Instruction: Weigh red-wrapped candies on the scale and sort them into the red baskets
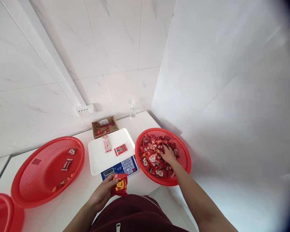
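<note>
My left hand [103, 190] holds a red packet [120, 184] with yellow print, in front of the blue keypad of a scale [96, 161]. On the scale's white tray lie a pink patterned packet [106, 143] and a flat red packet [121, 149]. My right hand [168, 155] reaches into the right red basket [186, 154], its fingertips among a heap of red wrapped packets [154, 161]. Those fingertips are partly hidden, so whether they grip a packet is unclear.
A large red basket [48, 141] with several small packets stands at the left, another red basket [16, 214] at the lower left corner. Behind the scale is a cardboard box [105, 126]; a clear bottle [132, 111] stands by the tiled wall. A wall socket [85, 110] is above the table.
</note>
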`<state>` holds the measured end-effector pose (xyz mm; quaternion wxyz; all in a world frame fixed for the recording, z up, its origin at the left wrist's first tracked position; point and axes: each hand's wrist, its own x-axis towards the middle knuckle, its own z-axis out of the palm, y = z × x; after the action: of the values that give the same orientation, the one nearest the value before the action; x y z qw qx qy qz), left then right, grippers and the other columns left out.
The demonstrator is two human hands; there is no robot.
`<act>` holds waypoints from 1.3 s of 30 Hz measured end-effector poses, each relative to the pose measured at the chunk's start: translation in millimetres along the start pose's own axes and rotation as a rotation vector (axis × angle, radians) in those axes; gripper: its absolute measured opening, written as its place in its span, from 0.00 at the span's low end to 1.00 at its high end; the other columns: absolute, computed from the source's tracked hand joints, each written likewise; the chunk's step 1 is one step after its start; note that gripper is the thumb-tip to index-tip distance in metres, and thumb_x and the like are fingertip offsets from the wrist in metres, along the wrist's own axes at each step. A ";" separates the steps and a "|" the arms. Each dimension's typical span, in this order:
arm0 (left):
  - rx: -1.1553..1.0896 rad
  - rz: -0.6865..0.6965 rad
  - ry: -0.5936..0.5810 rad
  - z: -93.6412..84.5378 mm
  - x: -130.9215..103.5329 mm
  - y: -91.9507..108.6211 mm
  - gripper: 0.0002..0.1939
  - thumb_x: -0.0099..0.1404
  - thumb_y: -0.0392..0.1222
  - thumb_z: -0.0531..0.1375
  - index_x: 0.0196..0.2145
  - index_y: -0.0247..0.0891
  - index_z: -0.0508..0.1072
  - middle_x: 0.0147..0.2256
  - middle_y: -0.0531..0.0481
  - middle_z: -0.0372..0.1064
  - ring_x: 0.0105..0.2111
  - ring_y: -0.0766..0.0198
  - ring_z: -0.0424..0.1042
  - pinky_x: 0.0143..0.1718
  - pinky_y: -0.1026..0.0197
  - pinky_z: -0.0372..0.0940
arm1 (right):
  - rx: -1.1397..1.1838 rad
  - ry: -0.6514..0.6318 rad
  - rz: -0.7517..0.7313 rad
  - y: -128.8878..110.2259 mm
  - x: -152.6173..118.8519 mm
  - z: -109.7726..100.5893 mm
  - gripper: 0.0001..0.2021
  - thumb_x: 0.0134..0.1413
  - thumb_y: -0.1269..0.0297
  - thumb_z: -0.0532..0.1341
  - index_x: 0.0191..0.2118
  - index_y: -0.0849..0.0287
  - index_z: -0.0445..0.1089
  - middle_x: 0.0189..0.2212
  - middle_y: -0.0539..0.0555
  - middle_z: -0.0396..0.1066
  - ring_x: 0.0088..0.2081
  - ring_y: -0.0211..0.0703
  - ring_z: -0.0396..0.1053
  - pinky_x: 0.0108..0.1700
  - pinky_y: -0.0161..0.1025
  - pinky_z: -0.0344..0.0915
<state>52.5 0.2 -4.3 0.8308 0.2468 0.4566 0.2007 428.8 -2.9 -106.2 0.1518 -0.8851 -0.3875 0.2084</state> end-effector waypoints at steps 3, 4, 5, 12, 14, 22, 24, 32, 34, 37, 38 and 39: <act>-0.009 0.004 0.066 -11.9 -6.9 -4.3 0.18 0.55 0.43 0.64 0.44 0.37 0.70 0.40 0.43 0.74 0.37 0.57 0.75 0.41 0.55 0.68 | -0.082 0.069 -0.021 -17.8 5.6 1.6 0.28 0.53 0.57 0.55 0.59 0.57 0.57 0.64 0.64 0.46 0.63 0.60 0.46 0.58 0.57 0.50; -0.011 0.005 0.090 -15.5 -9.5 -5.2 0.19 0.55 0.43 0.64 0.44 0.36 0.70 0.41 0.43 0.74 0.37 0.57 0.75 0.41 0.55 0.68 | -0.066 0.093 -0.077 -24.0 9.9 0.3 0.27 0.54 0.57 0.53 0.60 0.58 0.56 0.64 0.64 0.46 0.64 0.58 0.44 0.59 0.54 0.50; -0.013 0.005 0.113 -18.7 -12.0 -5.7 0.20 0.56 0.44 0.64 0.45 0.36 0.70 0.42 0.42 0.73 0.38 0.57 0.74 0.41 0.55 0.68 | -0.042 0.098 -0.127 -30.2 15.1 -1.3 0.27 0.55 0.56 0.52 0.60 0.59 0.55 0.64 0.64 0.46 0.64 0.56 0.44 0.60 0.52 0.49; -0.041 0.042 0.169 -24.4 -19.2 -8.2 0.23 0.54 0.44 0.65 0.47 0.37 0.69 0.44 0.41 0.73 0.40 0.56 0.74 0.42 0.54 0.68 | -0.049 -0.176 -0.008 -63.5 41.7 1.6 0.35 0.53 0.42 0.48 0.63 0.55 0.50 0.64 0.67 0.43 0.63 0.65 0.45 0.57 0.63 0.47; -0.041 0.047 0.169 -23.0 -18.2 -8.9 0.23 0.54 0.44 0.66 0.46 0.37 0.69 0.44 0.41 0.73 0.39 0.56 0.74 0.42 0.54 0.67 | -0.106 -0.179 -0.053 -62.7 39.0 7.3 0.34 0.53 0.42 0.49 0.62 0.54 0.52 0.63 0.68 0.47 0.62 0.67 0.47 0.56 0.66 0.47; -0.030 0.036 0.155 -17.7 -10.1 -8.1 0.22 0.54 0.44 0.65 0.45 0.36 0.69 0.42 0.40 0.73 0.38 0.56 0.74 0.41 0.55 0.67 | 0.015 -0.038 -0.385 -24.2 25.6 3.2 0.20 0.50 0.64 0.56 0.50 0.61 0.66 0.49 0.61 0.67 0.51 0.47 0.64 0.54 0.41 0.58; -0.029 0.043 0.145 -17.0 -7.8 -6.3 0.21 0.54 0.44 0.65 0.45 0.36 0.69 0.42 0.41 0.73 0.37 0.57 0.74 0.41 0.54 0.67 | 0.096 0.004 -0.360 -20.0 24.6 -6.8 0.19 0.48 0.65 0.56 0.49 0.60 0.67 0.48 0.59 0.68 0.51 0.45 0.65 0.54 0.40 0.58; -0.015 0.039 0.138 -13.4 -8.9 -0.5 0.19 0.56 0.43 0.64 0.44 0.36 0.69 0.42 0.41 0.73 0.37 0.57 0.74 0.42 0.52 0.68 | 0.524 0.142 -0.079 -18.0 10.0 -49.1 0.26 0.49 0.49 0.55 0.52 0.57 0.65 0.53 0.60 0.67 0.53 0.50 0.65 0.53 0.44 0.62; -0.009 0.038 0.146 -15.0 -10.1 -1.4 0.18 0.56 0.44 0.64 0.43 0.36 0.69 0.42 0.41 0.73 0.37 0.57 0.74 0.41 0.53 0.68 | 0.589 0.128 -0.035 -16.4 6.4 -51.6 0.25 0.50 0.48 0.54 0.50 0.58 0.67 0.51 0.60 0.68 0.51 0.50 0.67 0.51 0.43 0.64; -0.003 0.036 0.147 -19.1 -10.5 -3.4 0.18 0.56 0.45 0.64 0.43 0.36 0.69 0.42 0.41 0.73 0.37 0.57 0.74 0.41 0.54 0.68 | 0.652 0.084 -0.005 -14.7 3.2 -50.5 0.23 0.49 0.48 0.54 0.47 0.59 0.68 0.48 0.61 0.71 0.47 0.49 0.70 0.47 0.42 0.67; 0.000 0.035 0.146 -20.4 -10.4 -4.1 0.19 0.56 0.45 0.64 0.43 0.36 0.69 0.42 0.41 0.73 0.37 0.57 0.74 0.41 0.54 0.68 | 0.662 0.076 0.002 -14.6 2.4 -50.0 0.23 0.49 0.48 0.54 0.46 0.58 0.68 0.47 0.60 0.72 0.47 0.49 0.70 0.46 0.42 0.67; 0.004 0.034 0.146 -21.5 -10.2 -4.6 0.19 0.56 0.45 0.64 0.44 0.36 0.69 0.42 0.41 0.73 0.37 0.57 0.74 0.41 0.54 0.67 | 0.670 0.073 0.010 -14.9 1.6 -49.7 0.23 0.49 0.48 0.55 0.46 0.58 0.68 0.47 0.60 0.72 0.46 0.49 0.71 0.45 0.42 0.68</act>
<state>29.4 -4.3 -10.2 0.7913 0.2407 0.5122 0.2312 444.6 2.8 -57.1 0.4471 -0.7948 -0.2874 0.2930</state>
